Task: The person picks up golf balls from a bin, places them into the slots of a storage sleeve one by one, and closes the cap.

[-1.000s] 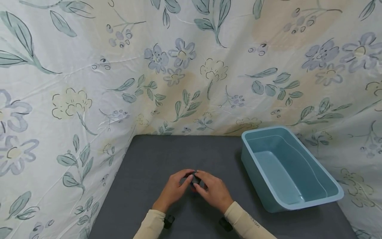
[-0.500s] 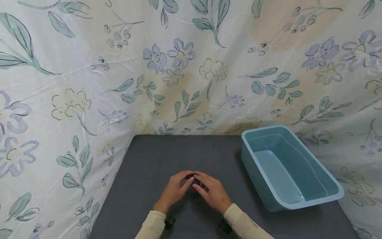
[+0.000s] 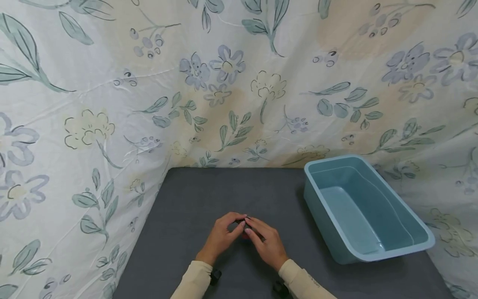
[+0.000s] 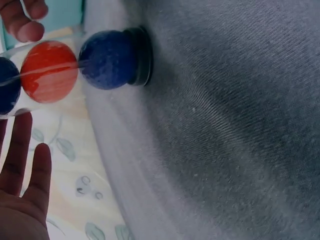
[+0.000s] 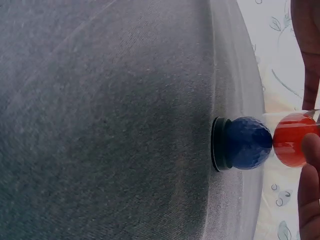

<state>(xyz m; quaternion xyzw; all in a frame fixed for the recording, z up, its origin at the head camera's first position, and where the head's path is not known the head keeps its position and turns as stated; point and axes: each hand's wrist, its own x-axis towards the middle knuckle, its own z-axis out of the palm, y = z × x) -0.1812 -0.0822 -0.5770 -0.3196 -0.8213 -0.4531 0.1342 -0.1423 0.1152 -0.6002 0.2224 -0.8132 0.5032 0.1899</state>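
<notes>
A clear tube of balls (image 4: 75, 80) stands upright on the table on a black base (image 5: 219, 144). Inside it a blue dimpled ball (image 5: 247, 142) sits lowest, with a red ball (image 4: 49, 71) above and another dark blue ball (image 4: 7, 85) higher up. Around the tube's dark top, my left hand (image 3: 221, 236) curls its thumb and forefinger from the left. My right hand (image 3: 269, 245) grips from the other side, thumb and fingers meeting the left fingertips. Most of the top is hidden behind the fingers.
A light blue plastic tub (image 3: 325, 207) stands at the right of the dark grey table (image 3: 209, 191). Floral cloth (image 3: 231, 104) hangs behind the table and along its left side. A black camera strap (image 3: 215, 276) shows at the left wrist.
Both thumbs have shifted in towards the forefingers, and less of the dark top shows between the hands. The tube stays in its place; the head view has tilted slightly.
</notes>
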